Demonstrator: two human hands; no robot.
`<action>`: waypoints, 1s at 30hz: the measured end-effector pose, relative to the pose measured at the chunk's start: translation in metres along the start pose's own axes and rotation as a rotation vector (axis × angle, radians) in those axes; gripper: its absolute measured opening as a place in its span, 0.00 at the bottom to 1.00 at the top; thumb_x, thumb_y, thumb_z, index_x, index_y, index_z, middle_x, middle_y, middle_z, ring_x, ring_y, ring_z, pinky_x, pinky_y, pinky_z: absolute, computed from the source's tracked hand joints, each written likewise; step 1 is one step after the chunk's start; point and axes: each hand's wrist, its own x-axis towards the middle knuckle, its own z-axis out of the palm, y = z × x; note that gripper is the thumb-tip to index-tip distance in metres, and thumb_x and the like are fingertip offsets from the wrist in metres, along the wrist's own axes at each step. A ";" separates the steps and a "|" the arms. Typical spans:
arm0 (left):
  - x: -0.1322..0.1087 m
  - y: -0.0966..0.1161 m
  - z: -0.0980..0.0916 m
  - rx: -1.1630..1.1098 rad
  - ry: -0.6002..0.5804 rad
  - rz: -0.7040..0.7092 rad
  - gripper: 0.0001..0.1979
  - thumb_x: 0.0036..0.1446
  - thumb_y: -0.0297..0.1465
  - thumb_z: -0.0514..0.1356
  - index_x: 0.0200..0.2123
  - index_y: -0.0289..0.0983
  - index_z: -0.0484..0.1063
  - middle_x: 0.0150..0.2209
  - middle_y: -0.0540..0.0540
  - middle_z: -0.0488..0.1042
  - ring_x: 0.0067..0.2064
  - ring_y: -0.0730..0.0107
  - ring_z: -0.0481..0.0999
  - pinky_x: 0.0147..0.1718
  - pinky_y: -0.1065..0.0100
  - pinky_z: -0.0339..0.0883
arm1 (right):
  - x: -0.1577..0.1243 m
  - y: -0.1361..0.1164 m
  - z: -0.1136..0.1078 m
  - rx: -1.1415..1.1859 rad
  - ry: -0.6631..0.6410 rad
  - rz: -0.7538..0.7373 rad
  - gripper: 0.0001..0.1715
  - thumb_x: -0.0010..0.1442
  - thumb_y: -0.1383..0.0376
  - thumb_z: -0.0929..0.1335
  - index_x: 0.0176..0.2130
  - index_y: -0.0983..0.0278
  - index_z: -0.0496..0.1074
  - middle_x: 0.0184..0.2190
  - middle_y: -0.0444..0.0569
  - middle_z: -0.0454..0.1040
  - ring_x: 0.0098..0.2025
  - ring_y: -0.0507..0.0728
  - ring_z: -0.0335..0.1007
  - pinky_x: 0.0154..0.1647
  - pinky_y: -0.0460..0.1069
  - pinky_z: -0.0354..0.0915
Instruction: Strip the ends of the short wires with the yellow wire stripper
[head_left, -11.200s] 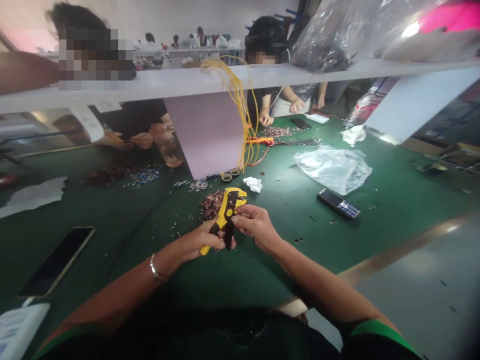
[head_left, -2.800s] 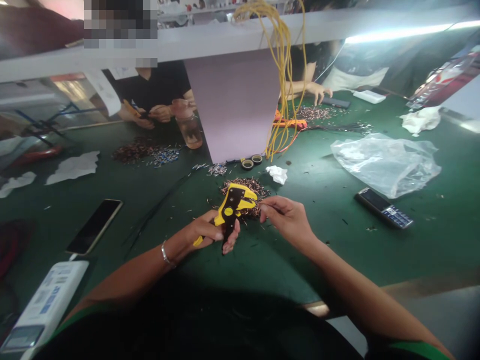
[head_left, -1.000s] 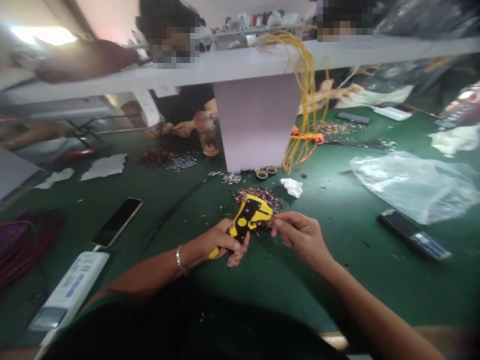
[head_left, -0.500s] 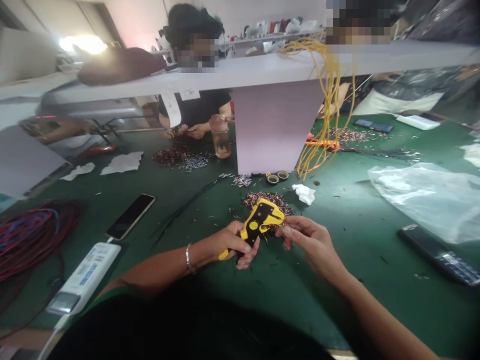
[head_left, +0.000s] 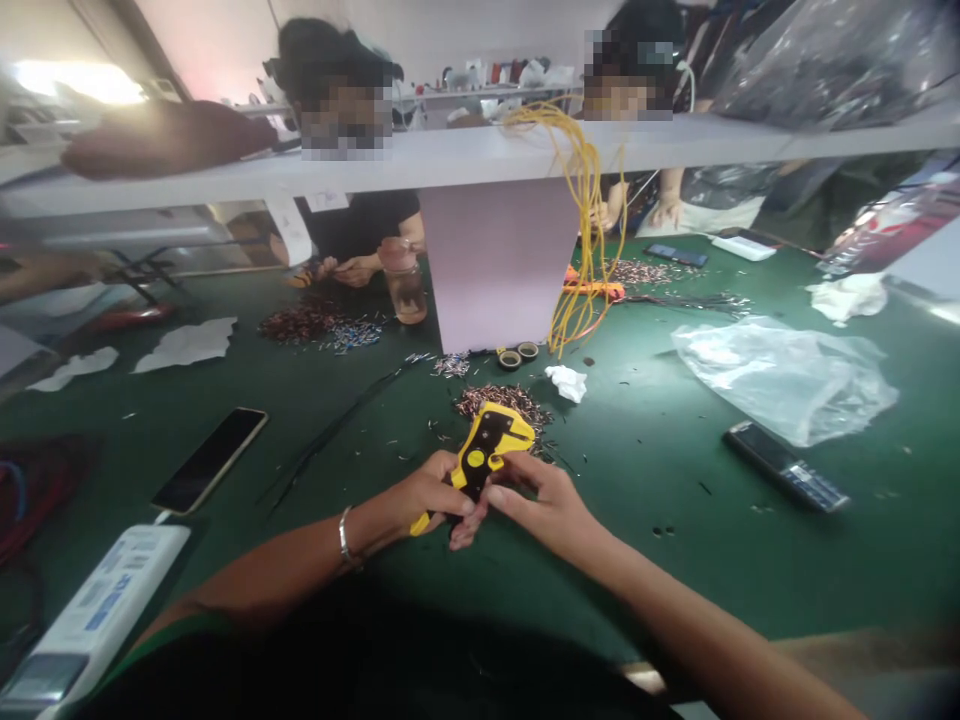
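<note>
My left hand [head_left: 435,492] is wrapped round the handles of a yellow and black wire stripper [head_left: 478,455], its jaw end pointing away from me. My right hand [head_left: 551,498] is closed just to the right of the tool, thumb and fingers close to the left fingertips. What the right fingers hold, if anything, is too small to make out. Behind the stripper's head lies a heap of short copper-coloured wire pieces [head_left: 510,398], partly hidden by the tool and the right hand.
Thin black wires [head_left: 330,430] lie left of the heap. Beyond are tape rolls [head_left: 511,358], crumpled tissue [head_left: 567,383] and hanging yellow wires [head_left: 589,230]. Phones [head_left: 211,458] [head_left: 784,465], a power strip [head_left: 101,610] and a plastic bag [head_left: 787,375] flank my arms. Two people sit across the table.
My right hand has moved from the stripper's jaw tip back down toward my left fingers. The left hand keeps its grip on the tool. The whole view has shifted to the right.
</note>
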 end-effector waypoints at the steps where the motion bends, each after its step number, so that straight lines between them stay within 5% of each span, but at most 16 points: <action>1: 0.000 -0.002 0.001 0.001 -0.006 -0.003 0.08 0.41 0.27 0.68 0.24 0.30 0.72 0.17 0.48 0.71 0.16 0.72 0.68 0.16 0.69 0.66 | 0.001 0.002 0.004 0.086 -0.045 0.033 0.17 0.57 0.52 0.72 0.35 0.63 0.73 0.31 0.48 0.79 0.34 0.57 0.76 0.38 0.51 0.72; 6: 0.000 -0.008 0.007 0.018 -0.069 0.005 0.08 0.42 0.28 0.68 0.22 0.30 0.72 0.17 0.47 0.71 0.16 0.71 0.68 0.14 0.69 0.67 | 0.005 0.007 0.021 0.541 -0.300 0.290 0.36 0.53 0.46 0.73 0.51 0.66 0.65 0.29 0.46 0.77 0.27 0.57 0.78 0.31 0.54 0.76; 9: -0.002 -0.008 0.010 0.007 -0.076 -0.006 0.08 0.40 0.28 0.68 0.21 0.30 0.72 0.17 0.47 0.71 0.15 0.71 0.68 0.14 0.69 0.67 | 0.008 0.006 0.029 0.590 -0.259 0.323 0.44 0.51 0.48 0.75 0.59 0.64 0.61 0.30 0.44 0.76 0.24 0.53 0.76 0.27 0.50 0.75; 15: -0.005 -0.003 0.015 -0.038 -0.035 -0.035 0.07 0.38 0.26 0.66 0.20 0.31 0.70 0.18 0.48 0.71 0.16 0.72 0.68 0.15 0.70 0.66 | 0.018 0.000 0.034 0.528 -0.224 0.307 0.32 0.54 0.54 0.73 0.54 0.63 0.70 0.34 0.46 0.78 0.21 0.51 0.73 0.22 0.49 0.74; 20: -0.004 -0.003 0.012 -0.046 -0.042 -0.005 0.06 0.40 0.25 0.65 0.22 0.31 0.69 0.18 0.47 0.70 0.18 0.70 0.70 0.16 0.69 0.66 | 0.026 0.000 0.033 0.474 -0.153 0.191 0.24 0.52 0.56 0.74 0.47 0.62 0.76 0.40 0.49 0.80 0.32 0.56 0.78 0.30 0.51 0.78; 30: -0.003 -0.004 0.008 0.021 -0.071 0.053 0.09 0.44 0.27 0.64 0.31 0.31 0.71 0.22 0.45 0.75 0.22 0.66 0.75 0.23 0.65 0.74 | 0.025 -0.004 0.024 0.543 -0.281 0.364 0.38 0.54 0.56 0.74 0.60 0.66 0.67 0.23 0.44 0.78 0.15 0.54 0.74 0.13 0.46 0.73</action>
